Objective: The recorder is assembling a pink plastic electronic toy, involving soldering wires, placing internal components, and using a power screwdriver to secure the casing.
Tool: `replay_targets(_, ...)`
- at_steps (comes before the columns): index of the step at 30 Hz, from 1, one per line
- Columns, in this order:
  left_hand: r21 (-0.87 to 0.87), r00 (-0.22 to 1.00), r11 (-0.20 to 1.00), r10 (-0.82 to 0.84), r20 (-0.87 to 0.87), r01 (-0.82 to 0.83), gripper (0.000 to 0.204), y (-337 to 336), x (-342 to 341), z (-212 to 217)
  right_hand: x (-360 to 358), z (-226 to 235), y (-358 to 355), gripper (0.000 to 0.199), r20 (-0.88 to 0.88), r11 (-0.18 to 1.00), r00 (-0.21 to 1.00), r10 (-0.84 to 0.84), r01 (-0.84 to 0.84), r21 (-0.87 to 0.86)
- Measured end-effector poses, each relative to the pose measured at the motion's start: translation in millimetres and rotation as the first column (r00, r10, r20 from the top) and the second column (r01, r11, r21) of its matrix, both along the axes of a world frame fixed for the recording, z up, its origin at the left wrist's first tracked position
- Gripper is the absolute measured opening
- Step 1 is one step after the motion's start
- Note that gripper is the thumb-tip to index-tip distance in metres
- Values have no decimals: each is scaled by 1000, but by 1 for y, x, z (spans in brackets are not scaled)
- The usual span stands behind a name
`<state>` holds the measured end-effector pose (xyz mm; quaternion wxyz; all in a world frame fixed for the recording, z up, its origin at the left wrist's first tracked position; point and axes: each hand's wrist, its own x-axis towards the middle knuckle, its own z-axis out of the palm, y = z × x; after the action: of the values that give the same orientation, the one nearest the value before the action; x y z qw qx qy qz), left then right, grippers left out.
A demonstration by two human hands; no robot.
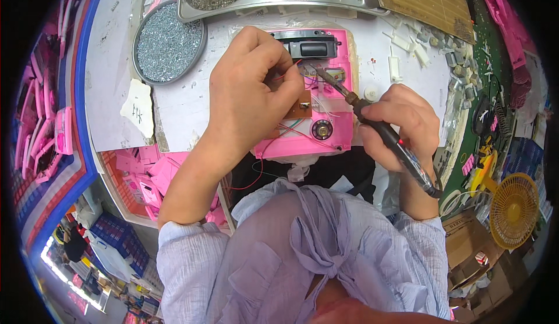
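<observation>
Right hand (404,120) wraps the dark soldering iron (385,130), tip slanting up-left; left hand (256,82) arches over, fingers curled in, grip hidden. Beneath, on the white bench (180,111), lies the open pink casing (301,144), round black speaker (321,129) showing.

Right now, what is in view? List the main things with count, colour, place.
Casing: one, pink, centre
Speaker: one, dark, in casing
Panel: one, black, casing's far end
Circuit board: one, brown, near speaker
Wires: several, mixed colours, about casing
Soldering iron: one, black, in right hand
Dish: one, grey, upper left
Metal bits: many, silvery, in dish
Tray: one, silvery, top
Mat: one, brown, upper right
Plastic pieces: many, white, right
Loose parts: many, pink, lower left
Fan: one, yellow, far right
Sleeves: two, pale lilac, bottom
Hands: two, bare, over and beside casing
</observation>
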<state>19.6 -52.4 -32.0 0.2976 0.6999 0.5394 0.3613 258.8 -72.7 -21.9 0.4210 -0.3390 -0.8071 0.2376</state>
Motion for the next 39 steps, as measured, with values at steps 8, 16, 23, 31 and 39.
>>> replay_targets(8,30,1000,1000,11,-27,-10,11,0,3,1,-4,-3,6,34,-8,1000,1000,19,-19,-15)
replay_targets(16,87,998,996,19,-55,-14,11,0,4,-3,-6,-4,7,35,-17,1000,1000,15,-15,-13)
replay_targets(23,111,997,993,34,-64,-27,12,-2,5,-5,-6,-3,9,35,-21,1000,1000,20,-21,-11)
replay_targets(31,127,997,991,44,-69,-35,13,-2,6,-7,-5,-2,10,34,-15,1000,999,28,-28,-12)
replay_targets(39,138,996,989,54,-64,-45,13,-2,8,-7,1,2,3,36,-23,1000,1000,17,-17,20)
